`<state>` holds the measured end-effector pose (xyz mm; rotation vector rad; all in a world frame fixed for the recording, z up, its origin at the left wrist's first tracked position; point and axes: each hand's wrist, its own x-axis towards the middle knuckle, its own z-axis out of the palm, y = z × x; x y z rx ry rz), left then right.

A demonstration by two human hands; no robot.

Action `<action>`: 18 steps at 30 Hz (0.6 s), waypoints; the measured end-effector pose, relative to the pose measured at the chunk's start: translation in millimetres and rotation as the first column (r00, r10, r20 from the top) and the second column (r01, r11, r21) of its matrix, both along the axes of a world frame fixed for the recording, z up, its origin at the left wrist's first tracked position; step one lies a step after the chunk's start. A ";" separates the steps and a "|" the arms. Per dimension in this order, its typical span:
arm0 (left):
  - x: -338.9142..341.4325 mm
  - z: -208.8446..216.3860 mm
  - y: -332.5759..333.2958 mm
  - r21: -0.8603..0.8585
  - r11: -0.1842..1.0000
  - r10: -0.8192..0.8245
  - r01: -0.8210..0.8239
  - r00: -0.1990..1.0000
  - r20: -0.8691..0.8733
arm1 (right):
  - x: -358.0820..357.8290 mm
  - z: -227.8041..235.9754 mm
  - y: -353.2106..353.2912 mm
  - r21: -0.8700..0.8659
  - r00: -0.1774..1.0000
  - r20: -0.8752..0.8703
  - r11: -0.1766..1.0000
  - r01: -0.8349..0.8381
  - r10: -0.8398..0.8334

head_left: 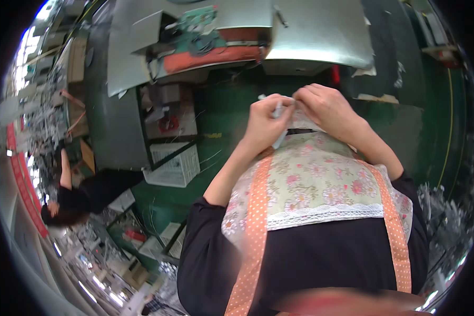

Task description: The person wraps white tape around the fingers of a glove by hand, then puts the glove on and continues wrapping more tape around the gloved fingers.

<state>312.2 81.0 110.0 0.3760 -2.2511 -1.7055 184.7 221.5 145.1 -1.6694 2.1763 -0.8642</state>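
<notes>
My left hand is closed around a slim white stick-like thing, whose exact kind I cannot make out. The thing's lower end shows below the palm. Close by on the right, my right hand has its fingertips pinched together, nearly meeting the left fingers. Whatever lies between those right fingertips is too small or hidden to name. Both hands are in front of my waist, just over the lower part of a flowered apron with orange dotted straps.
Beyond my hands stands a metal-topped workbench with a green device and an orange-red pad. A white plastic basket is on the green floor. At the left, a person in black reaches out an arm.
</notes>
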 end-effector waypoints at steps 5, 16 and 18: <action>3.4 5.8 5.8 0.060 0.997 -0.046 0.038 0.990 0.133 | 3.7 0.3 1.7 0.033 0.992 0.118 0.999 -0.038 0.034; 13.0 -2.0 1.2 0.448 0.887 0.014 -0.112 0.976 0.216 | -11.2 -18.0 -4.1 0.122 0.403 0.907 0.992 0.031 -0.124; 15.6 -3.8 -1.4 0.503 0.854 0.012 -0.134 0.971 0.239 | -8.5 -13.0 -4.8 0.093 0.456 0.883 0.994 0.062 -0.111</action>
